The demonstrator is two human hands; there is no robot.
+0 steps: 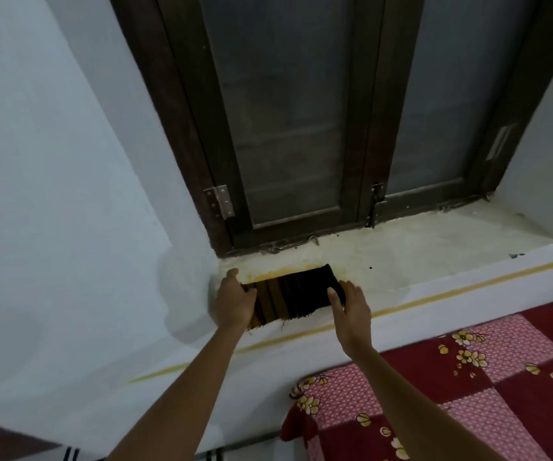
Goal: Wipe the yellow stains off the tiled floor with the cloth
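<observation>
The cloth (293, 296) is a dark rectangle with brown and black stripes, lying flat on the pale window ledge (434, 241) at its left end, close to the corner where the ledge meets the wall (68, 194). Its long axis runs across the ledge, from lower left up toward the right, so the far short edge points toward the window frame (365, 128). The stripes run crosswise to that axis, and the near edge is frayed, with loose threads hanging over the lip of the ledge. A yellow stain (268, 273) shows along the cloth's far edge — a smear on the ledge surface just beside the fabric.

The left hand (235, 302) rests on the left end of the cloth, fingers curled over its corner and pressing it down. The right hand (351, 307) is at the right end, fingers spread and fairly open, fingertips touching the cloth's edge; whether it actually grips the fabric cannot be told.

A yellow line (434, 297) runs along the wall below the ledge. Lower right lies a bed with a red and pink flowered bedcover (451, 394) — well apart from the cloth.
</observation>
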